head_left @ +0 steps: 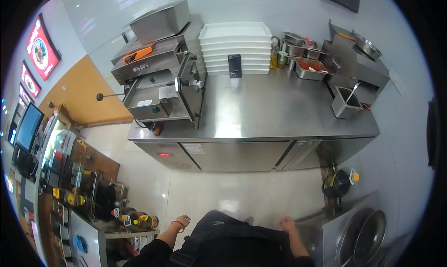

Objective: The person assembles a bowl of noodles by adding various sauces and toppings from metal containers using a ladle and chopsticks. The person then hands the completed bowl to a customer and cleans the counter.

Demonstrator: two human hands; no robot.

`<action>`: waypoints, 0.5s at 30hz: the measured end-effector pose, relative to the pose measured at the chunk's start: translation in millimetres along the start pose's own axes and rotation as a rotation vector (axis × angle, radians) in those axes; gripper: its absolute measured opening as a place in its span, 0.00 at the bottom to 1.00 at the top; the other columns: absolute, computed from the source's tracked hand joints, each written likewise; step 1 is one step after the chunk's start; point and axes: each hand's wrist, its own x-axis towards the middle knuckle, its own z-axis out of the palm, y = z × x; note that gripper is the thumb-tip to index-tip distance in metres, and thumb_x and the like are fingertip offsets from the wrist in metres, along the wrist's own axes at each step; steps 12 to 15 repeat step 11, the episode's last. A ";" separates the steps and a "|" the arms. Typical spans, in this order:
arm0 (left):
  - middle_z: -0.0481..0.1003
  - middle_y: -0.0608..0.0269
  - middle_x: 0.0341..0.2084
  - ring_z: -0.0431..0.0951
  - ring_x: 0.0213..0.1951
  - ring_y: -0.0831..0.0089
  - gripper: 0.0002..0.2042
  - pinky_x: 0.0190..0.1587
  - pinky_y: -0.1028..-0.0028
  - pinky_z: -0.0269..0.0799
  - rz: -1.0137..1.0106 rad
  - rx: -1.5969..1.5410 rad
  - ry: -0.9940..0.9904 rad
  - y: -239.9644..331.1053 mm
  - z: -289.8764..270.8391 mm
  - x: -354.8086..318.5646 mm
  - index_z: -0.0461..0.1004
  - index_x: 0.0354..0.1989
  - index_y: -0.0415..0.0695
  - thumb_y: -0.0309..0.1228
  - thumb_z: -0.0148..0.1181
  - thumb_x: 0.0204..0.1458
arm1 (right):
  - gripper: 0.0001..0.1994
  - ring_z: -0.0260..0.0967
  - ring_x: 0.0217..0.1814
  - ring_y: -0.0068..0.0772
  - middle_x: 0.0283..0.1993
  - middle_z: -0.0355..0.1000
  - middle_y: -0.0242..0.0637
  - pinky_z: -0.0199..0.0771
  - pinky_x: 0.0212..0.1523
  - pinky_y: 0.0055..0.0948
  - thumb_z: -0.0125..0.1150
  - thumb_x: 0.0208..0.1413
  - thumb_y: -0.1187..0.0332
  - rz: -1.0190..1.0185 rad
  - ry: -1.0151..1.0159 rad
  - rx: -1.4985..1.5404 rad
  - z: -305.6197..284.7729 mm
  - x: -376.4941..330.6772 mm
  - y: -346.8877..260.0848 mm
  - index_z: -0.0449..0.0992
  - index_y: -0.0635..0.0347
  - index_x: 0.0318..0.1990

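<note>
My left hand (183, 220), a red band (178, 225) round its wrist, hangs over the tiled floor in front of me. It holds nothing, and its fingers look loosely apart. My right hand (287, 223) hangs low on the other side, its fingers curled in and nothing visible in them. Beside it stands a metal unit (311, 239) at the lower right; whether they touch, I cannot tell. Ahead, beyond a strip of floor, is a long steel counter (260, 109). Neither hand reaches it.
The counter bears a steel machine (163, 99), stacked white trays (235, 30), a phone (234, 66), bottles (274, 53), a pan of red food (311, 65) and a square steel container (345, 103). A large oil jug (336, 183) stands on the floor at right; more bottles (139, 220) are at lower left.
</note>
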 end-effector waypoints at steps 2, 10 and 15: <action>0.70 0.57 0.20 0.70 0.22 0.73 0.15 0.26 0.76 0.67 0.032 -0.054 0.069 13.6 11.9 0.6 0.65 0.36 0.41 0.29 0.44 0.37 | 0.07 0.63 0.19 0.26 0.19 0.65 0.36 0.63 0.20 0.22 0.46 0.42 0.69 0.005 -0.030 0.134 -11.2 27.0 -18.6 0.66 0.63 0.22; 0.62 0.49 0.41 0.62 0.44 0.59 0.30 0.44 0.70 0.58 -0.127 -0.320 -0.361 60.5 18.3 -0.4 0.58 0.45 0.39 0.52 0.42 0.39 | 0.04 0.63 0.23 0.21 0.20 0.65 0.34 0.63 0.25 0.18 0.48 0.42 0.72 -0.267 0.174 0.470 -59.0 105.7 -184.5 0.67 0.64 0.26; 0.62 0.49 0.41 0.62 0.44 0.59 0.30 0.44 0.70 0.58 -0.126 -0.334 -0.370 67.1 14.3 5.4 0.58 0.45 0.39 0.52 0.42 0.39 | 0.04 0.63 0.25 0.21 0.21 0.65 0.34 0.63 0.26 0.17 0.48 0.41 0.73 -0.237 0.195 0.498 -66.0 115.9 -208.7 0.67 0.64 0.26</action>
